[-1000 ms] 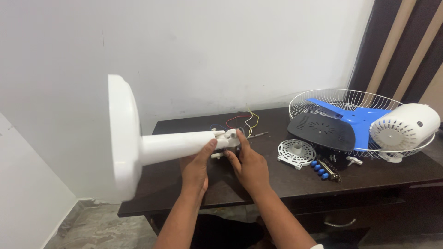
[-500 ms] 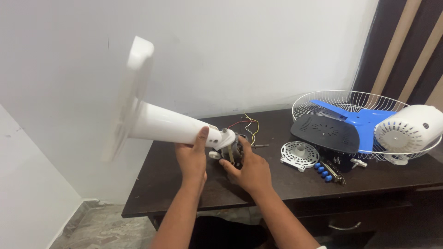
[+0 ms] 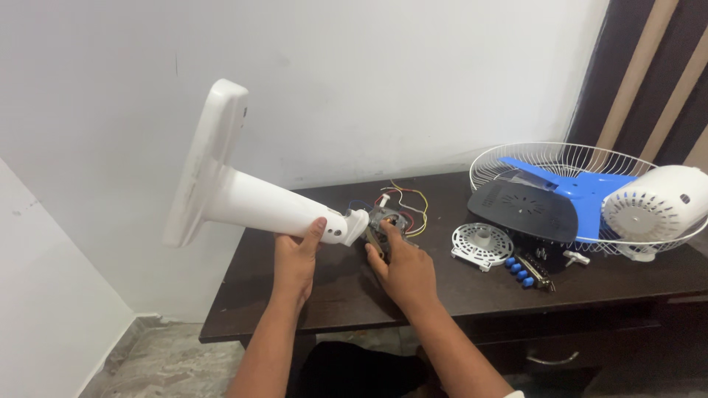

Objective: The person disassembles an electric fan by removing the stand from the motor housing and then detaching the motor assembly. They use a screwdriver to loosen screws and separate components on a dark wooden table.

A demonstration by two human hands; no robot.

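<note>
White wall stands behind a dark wooden table (image 3: 472, 295). Biggest is the white fan stand (image 3: 243, 199), tilted up to the left over the table's left end. On the right, a wire fan guard (image 3: 560, 158) holds a blue fan blade (image 3: 568, 184) and a white motor cover (image 3: 656, 203). Nearby lie a black cover (image 3: 525, 210), a round white grille (image 3: 481, 243) and a switch strip with 4 blue buttons (image 3: 525, 273). Left hand (image 3: 295, 262) is wrapped around the stand's thin end. Right hand (image 3: 404, 269) is curled on the small motor part (image 3: 385, 222) with coloured wires (image 3: 405, 199).
</note>
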